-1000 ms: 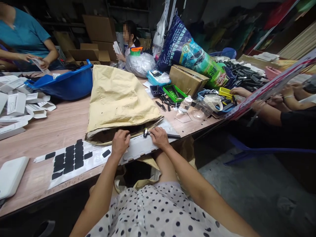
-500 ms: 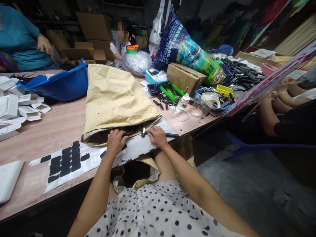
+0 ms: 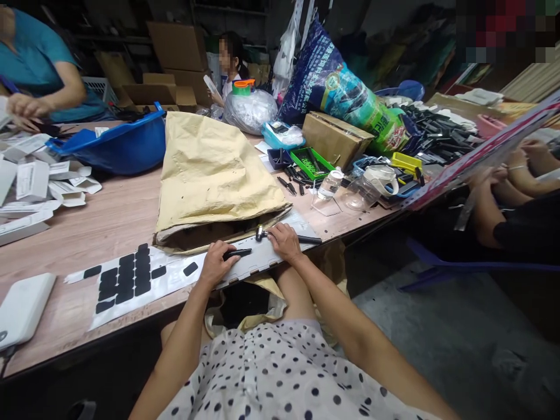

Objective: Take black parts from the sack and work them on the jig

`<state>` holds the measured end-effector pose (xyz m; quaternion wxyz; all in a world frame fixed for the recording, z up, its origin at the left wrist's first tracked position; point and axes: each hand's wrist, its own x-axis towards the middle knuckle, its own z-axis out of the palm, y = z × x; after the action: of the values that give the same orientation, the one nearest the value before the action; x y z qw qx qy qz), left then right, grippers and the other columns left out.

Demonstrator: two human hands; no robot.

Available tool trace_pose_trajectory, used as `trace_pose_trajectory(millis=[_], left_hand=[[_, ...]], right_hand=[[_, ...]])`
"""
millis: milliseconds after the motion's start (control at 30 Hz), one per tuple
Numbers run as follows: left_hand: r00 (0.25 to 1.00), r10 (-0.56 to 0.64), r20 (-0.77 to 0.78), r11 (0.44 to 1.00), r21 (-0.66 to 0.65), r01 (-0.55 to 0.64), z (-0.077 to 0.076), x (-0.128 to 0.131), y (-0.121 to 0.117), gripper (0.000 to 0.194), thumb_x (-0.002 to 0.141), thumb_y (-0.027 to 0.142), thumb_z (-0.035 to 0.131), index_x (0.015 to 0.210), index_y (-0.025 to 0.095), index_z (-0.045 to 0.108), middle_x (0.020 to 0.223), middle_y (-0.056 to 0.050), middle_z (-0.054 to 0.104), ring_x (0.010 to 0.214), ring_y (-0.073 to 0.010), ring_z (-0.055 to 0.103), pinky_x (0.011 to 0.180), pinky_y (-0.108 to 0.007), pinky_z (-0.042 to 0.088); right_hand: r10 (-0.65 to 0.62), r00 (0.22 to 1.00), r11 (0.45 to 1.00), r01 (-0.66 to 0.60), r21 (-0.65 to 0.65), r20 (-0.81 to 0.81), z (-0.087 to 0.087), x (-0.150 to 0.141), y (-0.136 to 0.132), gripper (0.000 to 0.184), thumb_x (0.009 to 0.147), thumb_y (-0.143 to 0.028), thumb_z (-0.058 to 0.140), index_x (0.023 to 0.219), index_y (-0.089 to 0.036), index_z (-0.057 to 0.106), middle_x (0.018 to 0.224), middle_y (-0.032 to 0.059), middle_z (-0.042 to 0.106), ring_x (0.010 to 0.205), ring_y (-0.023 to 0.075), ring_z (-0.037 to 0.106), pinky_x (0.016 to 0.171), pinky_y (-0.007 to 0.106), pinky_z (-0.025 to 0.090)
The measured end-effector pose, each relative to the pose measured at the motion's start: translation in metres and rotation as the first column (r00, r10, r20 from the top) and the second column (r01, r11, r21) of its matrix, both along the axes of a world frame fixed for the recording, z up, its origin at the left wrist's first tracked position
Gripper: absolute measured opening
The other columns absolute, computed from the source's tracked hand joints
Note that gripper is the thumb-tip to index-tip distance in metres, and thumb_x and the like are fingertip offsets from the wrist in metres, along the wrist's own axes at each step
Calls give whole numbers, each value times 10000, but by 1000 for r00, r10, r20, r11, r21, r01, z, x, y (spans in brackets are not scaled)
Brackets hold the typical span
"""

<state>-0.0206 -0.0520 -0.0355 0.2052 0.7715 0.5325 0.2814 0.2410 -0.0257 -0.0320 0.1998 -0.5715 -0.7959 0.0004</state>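
Note:
My left hand [image 3: 216,262] is closed on a slim black plastic piece [image 3: 240,253], which points to the right over a white board [image 3: 245,268] at the table's front edge. My right hand [image 3: 285,241] is closed around a small hammer [image 3: 310,240]; its shiny head sticks out left of the fingers and its black handle to the right. Just behind both hands lies a tan paper sack [image 3: 214,169], its dark mouth toward me. Left of my left hand, a white sheet [image 3: 170,284] carries several black rounded pads [image 3: 126,277].
A blue basin [image 3: 118,149] and white boxes [image 3: 32,179] occupy the left. Farther right stand a green tray [image 3: 311,163], a clear bottle [image 3: 330,184] and a cardboard box [image 3: 335,137]. A white device [image 3: 26,306] lies near left. Other people sit across and at right.
My left hand has drawn back from the sack's mouth toward me, and the black piece now shows fully over the board. My right hand stays on the hammer.

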Motion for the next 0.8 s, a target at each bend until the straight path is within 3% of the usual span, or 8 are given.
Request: trace_pose_trajectory(millis=[133, 300, 533, 667, 800], left_hand=[[1000, 22, 14, 1000, 6, -22, -2, 3, 0, 163, 845, 369, 660, 924, 240, 720, 856, -30, 647, 869, -227, 568, 835, -369, 460], [999, 34, 33, 999, 10, -34, -5, 7, 0, 170, 833, 389, 685, 908, 242, 726, 855, -31, 648, 856, -224, 557, 824, -371, 458], [998, 58, 31, 998, 25, -59, -6, 11, 1, 128, 818, 358, 690, 806, 230, 694, 816, -30, 631, 822, -221, 547, 793, -364, 450], [998, 46, 35, 998, 30, -47, -6, 13, 1, 107, 819, 329, 675, 783, 230, 690, 794, -24, 626, 799, -212, 543, 799, -364, 442], [998, 45, 38, 998, 39, -47, -7, 14, 2, 107, 820, 332, 674, 823, 233, 713, 812, -30, 640, 811, -213, 550, 803, -366, 441]], right_hand=[[18, 996, 1000, -16, 22, -90, 5, -6, -11, 252, 992, -256, 467, 1078, -234, 703, 962, 79, 635, 919, 223, 546, 811, 318, 437], [99, 961, 994, -84, 66, -256, 11, -34, -40, 343, 1022, -243, 383, 1215, -240, 666, 1013, 76, 651, 962, 196, 606, 887, 297, 497], [131, 966, 991, -121, 56, -225, 14, -63, -60, 331, 1014, -241, 422, 1233, -244, 670, 982, 77, 652, 945, 194, 622, 875, 285, 519], [115, 980, 993, -117, -2, -163, 14, -63, -60, 303, 1009, -238, 434, 1169, -256, 691, 930, 62, 643, 891, 187, 621, 804, 265, 521], [59, 981, 998, -56, 26, -183, 15, -58, -58, 330, 1014, -245, 419, 1220, -261, 676, 977, 67, 649, 917, 186, 626, 838, 265, 511]])
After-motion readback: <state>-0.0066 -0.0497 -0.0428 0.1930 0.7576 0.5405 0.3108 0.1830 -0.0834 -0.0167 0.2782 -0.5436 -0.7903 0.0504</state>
